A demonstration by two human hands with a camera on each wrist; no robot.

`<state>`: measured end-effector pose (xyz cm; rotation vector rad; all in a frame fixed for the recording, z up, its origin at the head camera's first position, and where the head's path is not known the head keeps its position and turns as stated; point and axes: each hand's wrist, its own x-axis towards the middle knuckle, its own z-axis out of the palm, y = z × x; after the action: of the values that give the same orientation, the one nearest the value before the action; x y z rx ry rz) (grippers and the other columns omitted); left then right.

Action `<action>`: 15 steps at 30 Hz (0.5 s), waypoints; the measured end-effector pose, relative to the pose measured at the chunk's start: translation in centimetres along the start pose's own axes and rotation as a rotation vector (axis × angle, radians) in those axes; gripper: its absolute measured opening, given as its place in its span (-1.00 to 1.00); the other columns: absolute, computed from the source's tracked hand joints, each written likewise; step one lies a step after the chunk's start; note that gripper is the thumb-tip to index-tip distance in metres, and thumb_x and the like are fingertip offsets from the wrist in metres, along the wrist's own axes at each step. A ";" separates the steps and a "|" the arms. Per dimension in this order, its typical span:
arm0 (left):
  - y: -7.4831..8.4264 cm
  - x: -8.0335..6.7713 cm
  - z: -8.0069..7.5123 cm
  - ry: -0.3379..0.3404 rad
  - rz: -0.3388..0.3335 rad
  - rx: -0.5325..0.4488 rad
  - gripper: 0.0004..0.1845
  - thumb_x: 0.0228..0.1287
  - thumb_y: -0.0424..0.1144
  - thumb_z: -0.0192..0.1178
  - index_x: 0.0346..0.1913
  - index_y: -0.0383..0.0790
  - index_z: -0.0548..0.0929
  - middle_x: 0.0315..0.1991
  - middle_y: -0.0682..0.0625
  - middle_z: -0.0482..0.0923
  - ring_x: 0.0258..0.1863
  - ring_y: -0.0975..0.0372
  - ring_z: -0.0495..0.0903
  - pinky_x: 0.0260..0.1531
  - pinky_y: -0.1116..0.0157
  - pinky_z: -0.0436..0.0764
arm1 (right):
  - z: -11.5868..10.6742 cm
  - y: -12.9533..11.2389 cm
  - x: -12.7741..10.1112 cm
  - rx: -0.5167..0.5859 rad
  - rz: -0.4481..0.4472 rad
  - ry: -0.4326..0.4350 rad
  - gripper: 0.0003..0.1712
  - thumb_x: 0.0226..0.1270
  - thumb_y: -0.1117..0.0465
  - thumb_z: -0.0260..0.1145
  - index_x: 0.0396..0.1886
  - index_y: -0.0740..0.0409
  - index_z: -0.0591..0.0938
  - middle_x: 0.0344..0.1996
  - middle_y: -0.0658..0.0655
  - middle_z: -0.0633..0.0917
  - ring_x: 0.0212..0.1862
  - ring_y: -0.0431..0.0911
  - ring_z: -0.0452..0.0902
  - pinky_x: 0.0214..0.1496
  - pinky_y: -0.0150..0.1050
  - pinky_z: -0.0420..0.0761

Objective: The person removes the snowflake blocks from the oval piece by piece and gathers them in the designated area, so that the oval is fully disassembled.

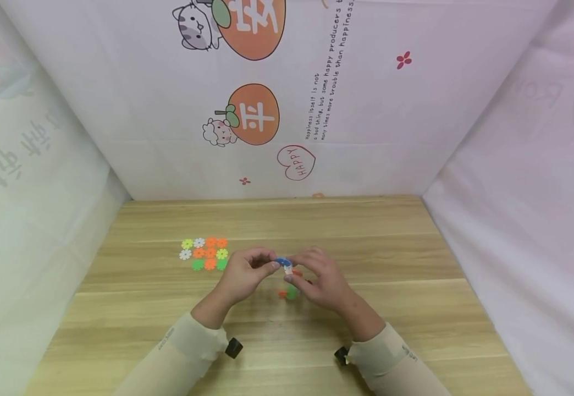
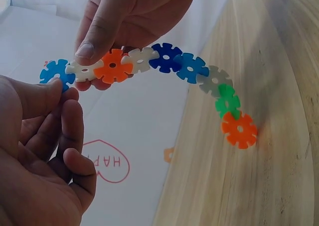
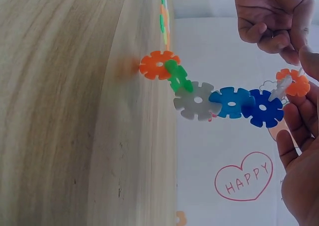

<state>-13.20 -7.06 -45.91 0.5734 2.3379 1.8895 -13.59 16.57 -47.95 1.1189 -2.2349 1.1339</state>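
The chain of plastic flowers curves above the table; I can't tell whether its orange end touches. My left hand's fingers pinch the blue end; my right hand's pinch the white flower beside it, partly hidden by my thumb. More flowers lie leftward.

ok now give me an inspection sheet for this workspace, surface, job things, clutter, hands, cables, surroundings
surface: table, pale wood grain
job's things: chain of nine notched discs visible in the left wrist view, drooping; loose discs, eleven, in three rows on the table's left side
clutter: nothing seen
hands: left hand pinches the blue end disc; right hand grips the chain by the neighbouring white disc
cables: nothing seen
surroundings: white sheets behind and both sides, printed
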 end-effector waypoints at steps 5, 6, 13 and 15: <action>0.3 -0.1 0.1 0.026 -0.018 0.007 -0.95 0.41 -0.25 0.38 -0.23 -0.13 0.77 -0.24 0.01 0.76 -0.25 0.13 0.67 -0.19 0.24 0.68 | 0.0 -0.2 0.2 -0.011 -0.014 0.012 -0.68 0.31 0.14 0.53 0.02 0.10 0.76 -0.06 -0.02 0.79 0.00 -0.08 0.63 0.02 -0.11 0.64; 0.4 -0.1 0.2 0.031 -0.020 0.006 -0.95 0.41 -0.25 0.38 -0.23 -0.14 0.77 -0.24 -0.01 0.76 -0.24 0.13 0.68 -0.17 0.23 0.68 | 0.0 -0.2 0.2 -0.014 -0.015 0.016 -0.70 0.32 0.15 0.52 0.01 0.10 0.76 -0.07 -0.02 0.79 -0.01 -0.08 0.63 0.01 -0.11 0.64; 0.6 0.0 0.4 0.066 -0.036 -0.017 -0.94 0.39 -0.25 0.39 -0.24 -0.16 0.77 -0.20 -0.10 0.77 -0.18 0.11 0.71 -0.08 0.12 0.69 | 0.0 -0.3 0.5 -0.022 -0.027 0.050 -0.73 0.33 0.13 0.51 -0.04 0.12 0.77 -0.11 0.01 0.80 -0.04 -0.07 0.64 -0.01 -0.11 0.64; 0.6 0.0 0.4 0.064 -0.049 -0.019 -0.93 0.39 -0.25 0.39 -0.23 -0.17 0.77 -0.19 -0.11 0.77 -0.18 0.11 0.71 -0.07 0.11 0.69 | 0.0 -0.2 0.5 -0.020 -0.035 0.056 -0.73 0.33 0.13 0.51 -0.04 0.11 0.77 -0.12 0.01 0.80 -0.05 -0.07 0.64 -0.02 -0.12 0.64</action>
<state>-12.99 -6.62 -45.42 0.4560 2.3466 1.9347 -13.70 16.25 -47.55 1.1001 -2.1715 1.1129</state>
